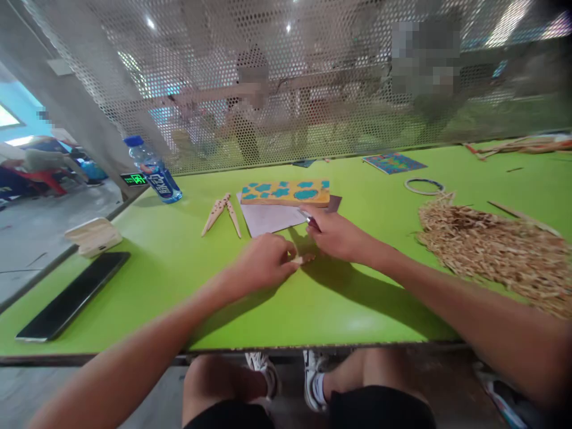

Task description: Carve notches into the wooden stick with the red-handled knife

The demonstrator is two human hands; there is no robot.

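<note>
My left hand (267,262) pinches a small pale piece (302,260) just above the green table (250,325). To its right, my right hand (335,232) is closed around a small knife (311,221) with a dark red handle, its blade pointing up and left. Behind both hands, a yellow block with blue patches (286,192) rests on a white sheet (263,218). Left of the sheet lie two spotted, pointed pale pieces (217,214) (232,218), their upper ends meeting.
At the left are a black phone (74,298), a pale open case (96,237) and a water bottle (157,173). A heap of straw-like strips (496,250), a ring (424,186) and a patterned card (394,163) lie right. Perforated mesh (290,89) borders the table's back.
</note>
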